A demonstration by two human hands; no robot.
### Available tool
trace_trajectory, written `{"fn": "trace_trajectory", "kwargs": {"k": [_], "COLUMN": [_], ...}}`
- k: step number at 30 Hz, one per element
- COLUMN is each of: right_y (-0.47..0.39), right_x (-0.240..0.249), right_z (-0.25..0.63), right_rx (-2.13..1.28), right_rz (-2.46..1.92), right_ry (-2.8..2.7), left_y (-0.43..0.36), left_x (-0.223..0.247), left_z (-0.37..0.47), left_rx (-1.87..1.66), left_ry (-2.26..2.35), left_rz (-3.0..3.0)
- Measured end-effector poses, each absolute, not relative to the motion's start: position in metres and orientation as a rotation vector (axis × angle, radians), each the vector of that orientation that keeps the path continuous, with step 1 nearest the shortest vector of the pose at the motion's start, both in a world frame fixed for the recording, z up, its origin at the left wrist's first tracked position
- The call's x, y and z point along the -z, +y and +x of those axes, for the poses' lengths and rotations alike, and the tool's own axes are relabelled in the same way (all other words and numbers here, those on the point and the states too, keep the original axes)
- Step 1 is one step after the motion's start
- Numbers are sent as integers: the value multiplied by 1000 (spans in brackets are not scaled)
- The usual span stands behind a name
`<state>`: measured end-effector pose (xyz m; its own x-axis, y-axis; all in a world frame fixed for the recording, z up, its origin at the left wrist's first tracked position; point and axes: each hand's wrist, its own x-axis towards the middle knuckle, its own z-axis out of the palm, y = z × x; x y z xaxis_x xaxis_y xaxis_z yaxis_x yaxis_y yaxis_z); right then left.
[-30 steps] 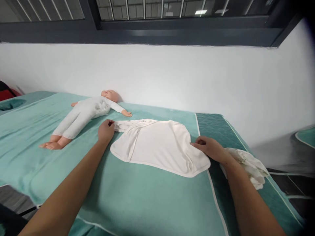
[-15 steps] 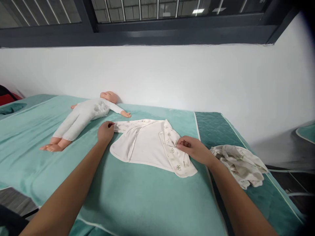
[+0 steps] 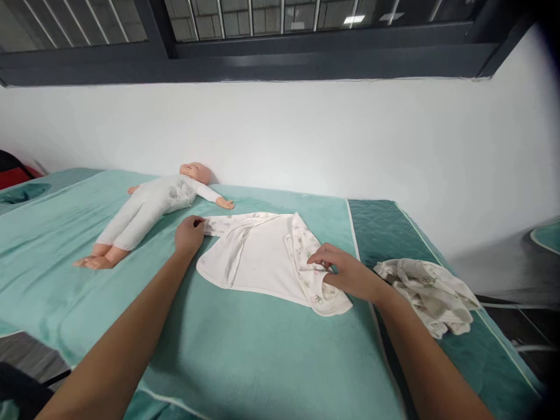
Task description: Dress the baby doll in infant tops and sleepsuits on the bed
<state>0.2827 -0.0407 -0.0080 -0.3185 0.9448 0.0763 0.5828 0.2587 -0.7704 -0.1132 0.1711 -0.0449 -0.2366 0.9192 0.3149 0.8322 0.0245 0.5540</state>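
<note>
A white baby shirt (image 3: 262, 256) with a small print on its sleeve and side panel lies spread out on the green bed cover. Its left sleeve end is pinched in my left hand (image 3: 189, 235). Over the folded printed panel on the right is my right hand (image 3: 345, 269), thumb and fingers apart, fingertips at the cloth. Up and to the left of the shirt, a baby doll (image 3: 151, 204) in white clothes lies on its back, one arm stretched toward the shirt.
A crumpled printed white cloth (image 3: 431, 291) lies on the darker quilted mat (image 3: 376, 224) at right. Behind the bed (image 3: 262, 356) rises a white wall (image 3: 280, 134) below a dark window frame (image 3: 306, 58). Something red and black (image 3: 13, 172) shows at far left.
The fingers of my right hand have gone from a pinch on the printed panel to spread apart, slightly lower. My left hand stays on the sleeve end.
</note>
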Motion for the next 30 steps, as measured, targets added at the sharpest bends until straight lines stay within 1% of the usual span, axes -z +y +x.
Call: {"fn": "trace_trajectory", "kwargs": {"k": [4, 5, 7, 9, 10, 14, 17, 20, 26, 28, 30], "right_y": [-39, -38, -33, -28, -25, -20, -18, -15, -13, -16, -19], "right_x": [6, 7, 12, 20, 25, 41, 48, 54, 75, 76, 70], "right_z": [281, 286, 303, 328, 343, 388, 397, 391, 395, 401, 399], "right_rx": [-942, -972, -970, -844, -767, -570, -391, -213, 88, 189, 344], "right_rz": [-1245, -1242, -1290, -1349, -1374, -1477, -1594, -1731, -2170, -2212, -2161], "right_ry": [-1890, -1787, -1402, -917, -769, -528, -557, -720, -1357, -1406, -1388], "left_y": [172, 172, 173, 173, 173, 173, 173, 172, 173, 173, 173], "left_x": [46, 46, 46, 47, 47, 47, 47, 47, 48, 48, 48], "left_z": [-114, -114, -115, -115, -115, -115, -115, -116, -116, -116, -115], "left_rx": [-1005, -1005, -1007, -1010, -1012, -1023, -1028, -1031, -1035, -1039, -1042], "left_ry": [2150, 2149, 2145, 2142, 2141, 2133, 2125, 2121, 2122, 2122, 2122], "left_rz": [1853, 1853, 1856, 1859, 1860, 1863, 1869, 1871, 1862, 1860, 1854]}}
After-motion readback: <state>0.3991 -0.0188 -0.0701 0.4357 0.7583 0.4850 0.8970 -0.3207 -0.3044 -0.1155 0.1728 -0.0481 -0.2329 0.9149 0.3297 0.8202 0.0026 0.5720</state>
